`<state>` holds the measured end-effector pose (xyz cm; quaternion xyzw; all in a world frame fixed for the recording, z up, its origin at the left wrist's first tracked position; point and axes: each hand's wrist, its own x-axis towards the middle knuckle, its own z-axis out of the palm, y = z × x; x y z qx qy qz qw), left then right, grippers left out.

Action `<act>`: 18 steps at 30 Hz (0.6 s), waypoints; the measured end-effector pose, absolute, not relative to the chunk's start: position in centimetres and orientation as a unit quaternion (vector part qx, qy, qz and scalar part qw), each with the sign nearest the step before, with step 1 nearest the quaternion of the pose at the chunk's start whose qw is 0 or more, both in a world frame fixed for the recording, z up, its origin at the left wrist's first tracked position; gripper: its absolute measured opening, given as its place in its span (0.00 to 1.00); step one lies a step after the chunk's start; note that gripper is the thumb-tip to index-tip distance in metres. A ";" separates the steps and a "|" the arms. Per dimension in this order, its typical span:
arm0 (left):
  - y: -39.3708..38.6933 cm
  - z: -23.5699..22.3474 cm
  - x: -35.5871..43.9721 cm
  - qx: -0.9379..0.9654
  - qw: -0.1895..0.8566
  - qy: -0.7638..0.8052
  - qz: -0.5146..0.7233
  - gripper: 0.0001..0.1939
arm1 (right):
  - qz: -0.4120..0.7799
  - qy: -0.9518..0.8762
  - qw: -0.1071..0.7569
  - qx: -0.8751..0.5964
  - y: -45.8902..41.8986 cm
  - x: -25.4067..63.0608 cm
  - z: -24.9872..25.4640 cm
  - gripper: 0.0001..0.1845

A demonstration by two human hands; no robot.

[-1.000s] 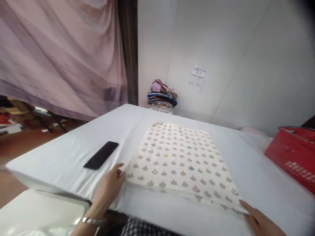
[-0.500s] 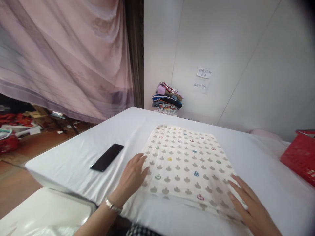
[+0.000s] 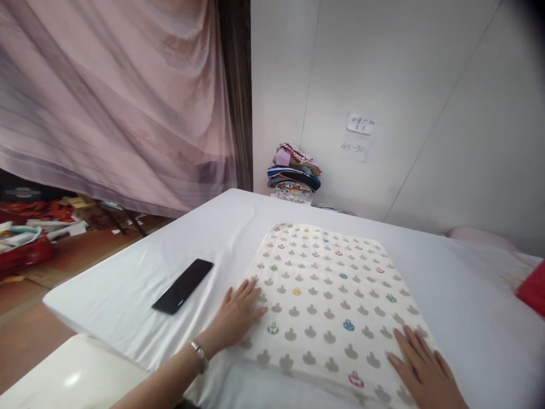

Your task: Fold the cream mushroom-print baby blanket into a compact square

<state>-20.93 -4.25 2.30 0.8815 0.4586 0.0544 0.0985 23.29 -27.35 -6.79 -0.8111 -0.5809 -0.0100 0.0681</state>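
Note:
A white cloth (image 3: 315, 312) printed with grey and coloured mushroom shapes lies spread flat on the white-covered table (image 3: 204, 227). My left hand (image 3: 239, 312), a silver bracelet on its wrist, rests on the cloth's left edge with its fingers spread. On the cloth's right edge, near the front corner, lies my right hand (image 3: 426, 366), palm down and fingers apart. Neither hand grips anything. A black smartphone (image 3: 183, 286) is on the table, left of my left hand.
A stack of folded clothes (image 3: 294, 173) stands at the far edge by the wall. Part of a red basket (image 3: 532, 289) shows at the right. A pink curtain (image 3: 128, 102) hangs at the left, above a red basket (image 3: 25, 250) on the floor. Paper notes (image 3: 361, 124) are on the wall.
My left hand has flattened onto the cloth's left edge. My right hand has come down onto the right edge. The view has shifted slightly left, so less of the right basket shows.

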 end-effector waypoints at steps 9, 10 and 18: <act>5.9 5.2 -9.0 0.904 0.088 0.415 0.050 0.34 | 0.055 -0.631 0.076 -0.770 -13.5 17.3 2.5 0.36; 7.3 5.0 -7.4 0.907 0.082 0.412 0.047 0.35 | 0.059 -0.643 0.074 -0.760 -11.2 16.4 3.3 0.37; 17.0 2.4 -1.9 0.897 0.017 0.439 0.046 0.37 | 0.061 -0.657 0.051 -0.749 2.6 16.4 3.2 0.38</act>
